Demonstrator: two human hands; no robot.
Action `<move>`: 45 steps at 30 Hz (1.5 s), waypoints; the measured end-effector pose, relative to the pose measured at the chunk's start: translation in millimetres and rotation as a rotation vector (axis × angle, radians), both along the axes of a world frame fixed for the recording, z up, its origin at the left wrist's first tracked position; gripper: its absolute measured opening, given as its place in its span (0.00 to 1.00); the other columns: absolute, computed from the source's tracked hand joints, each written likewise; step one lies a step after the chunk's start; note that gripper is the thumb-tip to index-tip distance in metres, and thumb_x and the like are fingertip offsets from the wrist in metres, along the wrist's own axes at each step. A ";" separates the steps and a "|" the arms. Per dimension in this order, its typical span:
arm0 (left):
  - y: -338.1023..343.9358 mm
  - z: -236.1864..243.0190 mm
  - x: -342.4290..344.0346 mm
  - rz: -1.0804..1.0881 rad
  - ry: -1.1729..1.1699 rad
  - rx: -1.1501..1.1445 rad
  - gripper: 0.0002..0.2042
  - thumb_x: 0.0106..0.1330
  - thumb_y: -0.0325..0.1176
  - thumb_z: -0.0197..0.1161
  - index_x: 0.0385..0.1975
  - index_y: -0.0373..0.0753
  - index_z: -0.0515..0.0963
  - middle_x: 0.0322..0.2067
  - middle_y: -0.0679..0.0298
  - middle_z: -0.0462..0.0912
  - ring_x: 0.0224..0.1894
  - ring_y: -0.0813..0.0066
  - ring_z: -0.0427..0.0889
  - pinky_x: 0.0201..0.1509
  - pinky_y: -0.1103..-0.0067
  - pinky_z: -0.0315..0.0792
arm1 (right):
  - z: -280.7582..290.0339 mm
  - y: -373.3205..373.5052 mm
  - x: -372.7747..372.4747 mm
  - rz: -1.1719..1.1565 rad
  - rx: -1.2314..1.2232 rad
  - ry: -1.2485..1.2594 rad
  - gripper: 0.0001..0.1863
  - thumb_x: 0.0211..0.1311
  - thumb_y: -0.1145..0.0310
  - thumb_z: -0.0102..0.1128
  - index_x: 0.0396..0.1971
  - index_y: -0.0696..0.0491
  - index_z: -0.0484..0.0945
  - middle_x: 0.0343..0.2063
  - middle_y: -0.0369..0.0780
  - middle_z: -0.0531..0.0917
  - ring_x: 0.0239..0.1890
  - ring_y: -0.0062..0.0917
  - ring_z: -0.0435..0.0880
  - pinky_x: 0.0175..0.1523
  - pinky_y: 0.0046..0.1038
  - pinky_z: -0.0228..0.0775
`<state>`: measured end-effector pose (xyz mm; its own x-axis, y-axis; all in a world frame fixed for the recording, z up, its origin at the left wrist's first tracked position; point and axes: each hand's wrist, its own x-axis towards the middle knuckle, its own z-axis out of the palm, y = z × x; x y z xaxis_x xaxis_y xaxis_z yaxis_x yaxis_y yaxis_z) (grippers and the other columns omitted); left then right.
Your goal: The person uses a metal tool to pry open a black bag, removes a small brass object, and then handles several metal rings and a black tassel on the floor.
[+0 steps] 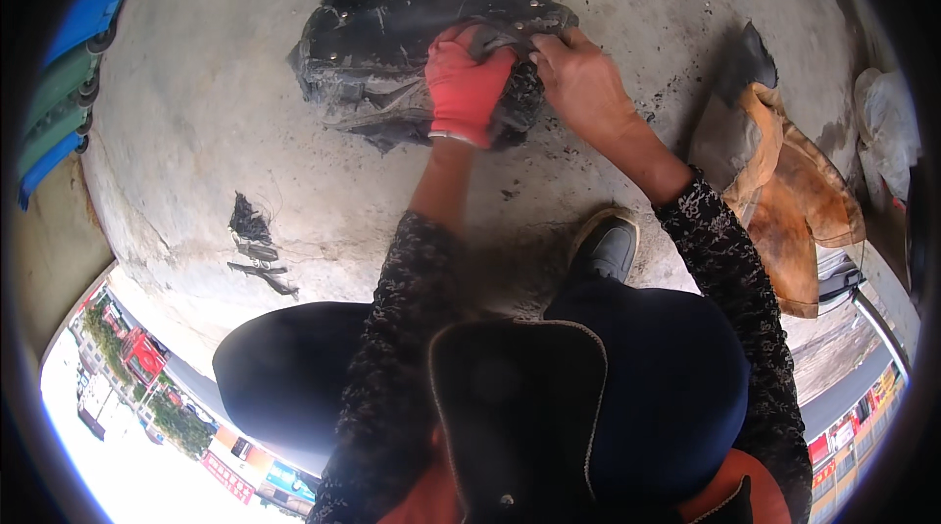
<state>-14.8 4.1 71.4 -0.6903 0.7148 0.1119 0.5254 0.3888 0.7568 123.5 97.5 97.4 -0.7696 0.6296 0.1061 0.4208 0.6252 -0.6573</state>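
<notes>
A black, ragged-edged slab [402, 29] with several small round metal studs lies on the concrete ahead of me. Its near side has torn, greyish dusty strips. My left hand [469, 83], in a red glove with dark grey fingers, is closed over the slab's right half on a dark strip of the material. At the slab's right end, the bare fingers of my right hand [585, 83] pinch the same dark strip close to the glove. The exact spot between the fingertips is partly hidden.
Torn black scraps [257, 240] lie on the floor at left. Dark crumbs dot the concrete [676, 83] right of the slab. A stained brown leather piece [789, 210] rests at right, near a whitish plastic bag [887, 127]. Blue and green rolls [59, 98] stand at far left. My shoe [610, 245] is close by.
</notes>
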 end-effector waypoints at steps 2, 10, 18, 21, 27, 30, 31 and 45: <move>0.7 0.6 1.3 0.008 0.033 0.016 0.15 0.47 0.36 0.72 0.36 0.38 0.85 0.40 0.57 0.86 0.43 0.62 0.85 0.50 0.73 0.76 | -2.6 5.9 0.3 0.003 -0.083 0.031 0.08 0.62 0.69 0.59 0.36 0.58 0.81 0.26 0.52 0.80 0.31 0.49 0.82 0.37 0.43 0.74; 17.8 27.8 17.6 0.069 -0.082 -0.116 0.18 0.47 0.42 0.71 0.37 0.41 0.86 0.41 0.56 0.86 0.47 0.59 0.83 0.53 0.71 0.74 | -0.8 16.3 9.1 -0.393 -0.265 0.095 0.13 0.66 0.67 0.59 0.47 0.56 0.83 0.29 0.45 0.81 0.22 0.27 0.81 0.35 0.27 0.73; 27.3 16.1 40.6 0.032 -0.011 -0.094 0.16 0.51 0.43 0.68 0.39 0.45 0.86 0.38 0.56 0.86 0.50 0.57 0.80 0.56 0.69 0.72 | -8.5 25.1 26.1 -0.475 -0.489 0.134 0.13 0.64 0.66 0.62 0.41 0.59 0.82 0.22 0.42 0.81 0.20 0.20 0.80 0.27 0.25 0.72; 24.8 15.1 37.9 -0.011 -0.001 -0.083 0.16 0.51 0.42 0.68 0.40 0.45 0.86 0.39 0.57 0.86 0.49 0.57 0.80 0.56 0.69 0.72 | 12.9 21.5 23.2 -0.461 -0.686 -0.015 0.11 0.63 0.65 0.61 0.34 0.60 0.80 0.18 0.39 0.81 0.18 0.20 0.79 0.26 0.25 0.71; 20.9 12.9 39.6 -0.092 0.053 -0.059 0.19 0.50 0.41 0.70 0.43 0.45 0.85 0.47 0.58 0.82 0.52 0.57 0.78 0.58 0.68 0.70 | 18.5 15.9 25.3 -0.415 -0.635 -0.016 0.12 0.66 0.63 0.58 0.28 0.56 0.77 0.14 0.38 0.79 0.16 0.21 0.78 0.26 0.28 0.70; 21.5 11.8 40.4 -0.085 0.098 -0.075 0.19 0.49 0.41 0.70 0.43 0.45 0.85 0.48 0.57 0.81 0.53 0.57 0.77 0.59 0.67 0.70 | 16.0 10.4 25.0 -0.404 -0.464 0.053 0.12 0.67 0.63 0.57 0.28 0.56 0.75 0.14 0.40 0.78 0.17 0.26 0.80 0.27 0.31 0.70; 21.7 10.3 40.5 -0.077 0.093 -0.074 0.19 0.49 0.41 0.71 0.43 0.45 0.85 0.48 0.57 0.81 0.53 0.57 0.77 0.59 0.67 0.70 | 8.2 8.1 25.4 -0.388 -0.395 0.060 0.12 0.67 0.63 0.57 0.28 0.56 0.75 0.14 0.42 0.78 0.18 0.29 0.80 0.27 0.33 0.70; 25.9 5.7 33.4 -0.035 0.071 -0.131 0.17 0.49 0.42 0.70 0.38 0.43 0.86 0.43 0.56 0.83 0.47 0.56 0.79 0.54 0.68 0.73 | 16.7 -9.1 14.5 -0.377 -0.357 -0.049 0.12 0.65 0.67 0.54 0.25 0.59 0.72 0.21 0.58 0.79 0.29 0.57 0.79 0.36 0.50 0.71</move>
